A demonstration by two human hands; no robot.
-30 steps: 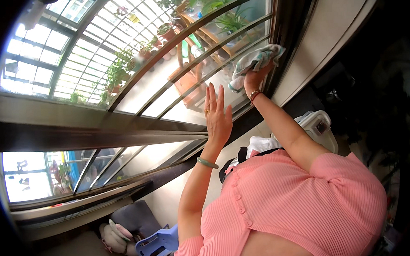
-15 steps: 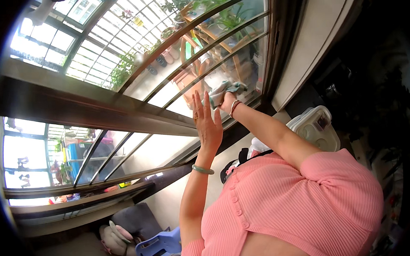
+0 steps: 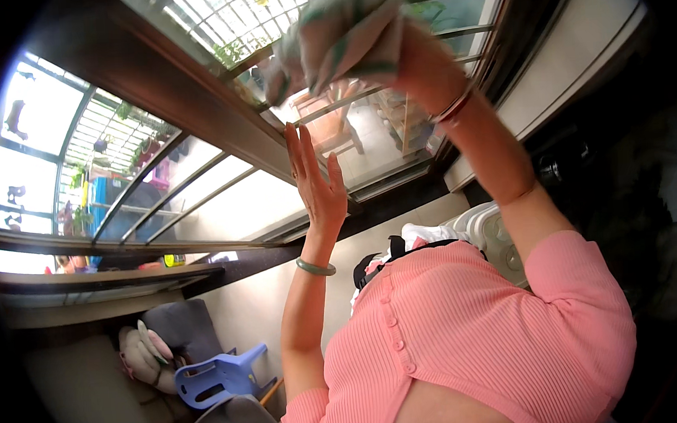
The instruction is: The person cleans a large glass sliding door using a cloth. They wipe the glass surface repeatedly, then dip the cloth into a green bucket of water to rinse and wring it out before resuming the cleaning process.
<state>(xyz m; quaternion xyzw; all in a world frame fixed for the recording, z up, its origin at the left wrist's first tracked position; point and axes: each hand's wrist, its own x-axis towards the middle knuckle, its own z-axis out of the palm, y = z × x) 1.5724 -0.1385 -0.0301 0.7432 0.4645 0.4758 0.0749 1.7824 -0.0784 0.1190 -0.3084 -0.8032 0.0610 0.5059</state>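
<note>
Before a brown-framed window (image 3: pixel 182 74), the right hand (image 3: pixel 432 70) grasps a bunched white-and-green cloth (image 3: pixel 345 39), with the left hand (image 3: pixel 320 191) raised, unclenched and straight-fingered.

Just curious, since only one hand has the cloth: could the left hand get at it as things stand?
Probably yes: the left hand holds nothing, and nothing seems to block its way to the cloth, though the right hand grips it.

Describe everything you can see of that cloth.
The cloth looks like soft, pale fabric with green bands. It is bunched and creased, blurred here, with one end drooping toward the picture's lower left. It is held up in the grip of the right hand, before the barred glass panel; whether they touch is unclear.
</note>
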